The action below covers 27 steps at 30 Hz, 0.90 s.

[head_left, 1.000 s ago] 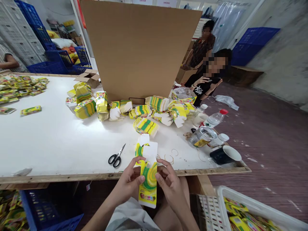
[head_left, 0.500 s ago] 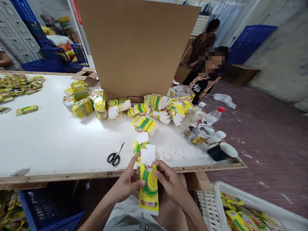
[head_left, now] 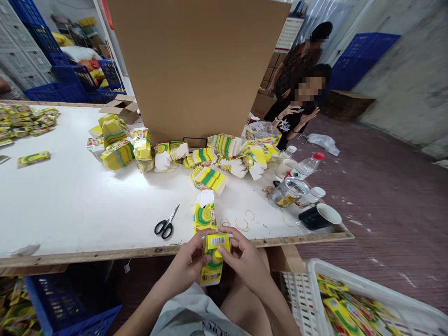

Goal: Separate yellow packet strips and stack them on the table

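Note:
A yellow and green carton (head_left: 213,274) is held over my lap, at the table's front edge. Its top flap, printed with a barcode, is folded down toward me. My left hand (head_left: 193,255) grips its left side, thumb on the front. On the right side my right hand (head_left: 241,252) is closed, with its thumb pressing just below the barcode. Just beyond my fingers, another flat carton (head_left: 205,214) lies on the table with its white flap pointing away. Black-handled scissors (head_left: 167,224) rest to the left, and several rubber bands (head_left: 241,225) lie to the right.
Bundles of flat cartons (head_left: 210,179) line the foot of a tall cardboard panel (head_left: 196,70). A dark mug (head_left: 320,217), jar and bottles stand at the table's right edge. A white crate (head_left: 315,298) of filled packs and a blue crate (head_left: 70,303) flank my legs. Two people are at back right.
The carton's white flap, upright before, is now folded toward me with its barcode showing. Both hands have moved up the carton, and the lower end has risen. The view has shifted slightly.

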{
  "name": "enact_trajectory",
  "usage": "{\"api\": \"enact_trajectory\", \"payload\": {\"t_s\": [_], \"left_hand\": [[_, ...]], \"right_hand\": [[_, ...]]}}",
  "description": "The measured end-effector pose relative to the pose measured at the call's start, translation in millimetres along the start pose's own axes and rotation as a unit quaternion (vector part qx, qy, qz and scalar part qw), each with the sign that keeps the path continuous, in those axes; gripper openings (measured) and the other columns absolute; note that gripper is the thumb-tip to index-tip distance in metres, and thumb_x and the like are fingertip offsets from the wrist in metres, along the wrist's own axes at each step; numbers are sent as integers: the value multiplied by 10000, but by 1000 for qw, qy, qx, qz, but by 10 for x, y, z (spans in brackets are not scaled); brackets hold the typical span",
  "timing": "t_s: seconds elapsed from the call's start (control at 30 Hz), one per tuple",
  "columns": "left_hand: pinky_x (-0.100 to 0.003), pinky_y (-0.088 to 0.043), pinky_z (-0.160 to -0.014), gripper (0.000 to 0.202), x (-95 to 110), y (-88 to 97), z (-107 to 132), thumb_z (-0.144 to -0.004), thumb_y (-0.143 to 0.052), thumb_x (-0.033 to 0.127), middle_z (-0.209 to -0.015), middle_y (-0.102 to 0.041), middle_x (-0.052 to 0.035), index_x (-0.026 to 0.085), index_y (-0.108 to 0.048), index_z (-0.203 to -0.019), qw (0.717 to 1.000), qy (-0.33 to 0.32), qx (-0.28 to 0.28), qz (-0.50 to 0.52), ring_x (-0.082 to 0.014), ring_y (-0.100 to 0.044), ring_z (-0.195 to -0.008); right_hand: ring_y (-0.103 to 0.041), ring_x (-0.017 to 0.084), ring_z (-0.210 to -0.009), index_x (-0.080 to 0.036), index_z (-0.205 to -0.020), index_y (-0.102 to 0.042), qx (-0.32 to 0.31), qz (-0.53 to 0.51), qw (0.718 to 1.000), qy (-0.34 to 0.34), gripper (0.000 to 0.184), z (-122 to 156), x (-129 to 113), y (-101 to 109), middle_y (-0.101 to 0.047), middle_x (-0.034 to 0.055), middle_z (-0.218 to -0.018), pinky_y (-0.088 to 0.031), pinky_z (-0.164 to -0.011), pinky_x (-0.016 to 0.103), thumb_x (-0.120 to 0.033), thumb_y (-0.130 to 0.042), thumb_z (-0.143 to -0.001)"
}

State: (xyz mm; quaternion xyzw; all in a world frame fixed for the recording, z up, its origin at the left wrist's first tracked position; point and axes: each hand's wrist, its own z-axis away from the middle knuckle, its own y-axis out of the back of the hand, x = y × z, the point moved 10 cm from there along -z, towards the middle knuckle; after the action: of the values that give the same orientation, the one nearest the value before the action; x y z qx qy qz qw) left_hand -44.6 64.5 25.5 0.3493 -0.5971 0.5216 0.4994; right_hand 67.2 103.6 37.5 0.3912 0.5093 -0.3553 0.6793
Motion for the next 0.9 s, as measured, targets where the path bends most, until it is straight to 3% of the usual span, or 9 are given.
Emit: {"api": "enact_trajectory", "payload": {"t_s": [0.07,0.17,0.23,0.4,0.6,0.77,0.9], "left_hand": [[-382,-445,-990,479,0,-28,10,-880,-614,273,-1255,-627,-106,241,-489,-1342,1000,12,-11,11,-254,-593,-1125],[-366,-477,-932,526,-9,-24,0,-868,-634,298,-1160,-673,-110,233,-450,-1357,999,33,-1,42,-249,-639,-1050],[-342,-499,-860,557,-17,-26,-16,-840,-674,311,-1077,-703,-107,222,-449,-1341,997,41,3,68,-247,-671,-977],[-304,-508,-771,586,-40,-37,-30,-797,-725,320,-1008,-728,-103,209,-478,-1316,994,54,5,91,-249,-694,-914],[-317,-483,-892,543,14,-69,-30,-831,-689,315,-1154,-693,-100,234,-502,-1335,998,44,-9,47,-231,-662,-1018],[-305,-520,-748,604,-39,-27,-46,-771,-757,306,-945,-742,-87,208,-496,-1307,992,57,-3,111,-223,-707,-825],[-305,-516,-766,558,-78,-160,-67,-757,-768,304,-952,-741,-80,205,-539,-1256,992,42,-19,119,-225,-699,-849]], "right_hand": [[-574,160,-620,-233,-1123,-603,43,70,996,16,312,-1,-9,50,-626,-33,-674,-434,-569,232,-279,-596,-815],[-483,134,-516,-239,-1096,-583,88,146,985,38,270,16,-37,76,-493,-85,-554,-359,-512,215,-259,-584,-828],[-426,125,-482,-233,-1098,-558,84,152,984,39,267,24,-31,44,-408,-110,-517,-324,-493,210,-267,-588,-836],[-398,121,-483,-240,-1112,-531,60,141,988,28,317,48,6,-18,-388,-122,-523,-296,-486,201,-267,-619,-808],[-467,136,-506,-243,-1091,-509,107,150,983,10,301,86,42,67,-511,-99,-559,-346,-516,210,-238,-598,-803],[-456,131,-515,-212,-1117,-612,72,90,991,72,263,98,-89,114,-469,-77,-558,-363,-507,212,-332,-559,-889],[-605,172,-704,-208,-976,-709,131,67,982,114,215,146,-177,247,-685,37,-845,-480,-644,254,-359,-591,-879]]}}
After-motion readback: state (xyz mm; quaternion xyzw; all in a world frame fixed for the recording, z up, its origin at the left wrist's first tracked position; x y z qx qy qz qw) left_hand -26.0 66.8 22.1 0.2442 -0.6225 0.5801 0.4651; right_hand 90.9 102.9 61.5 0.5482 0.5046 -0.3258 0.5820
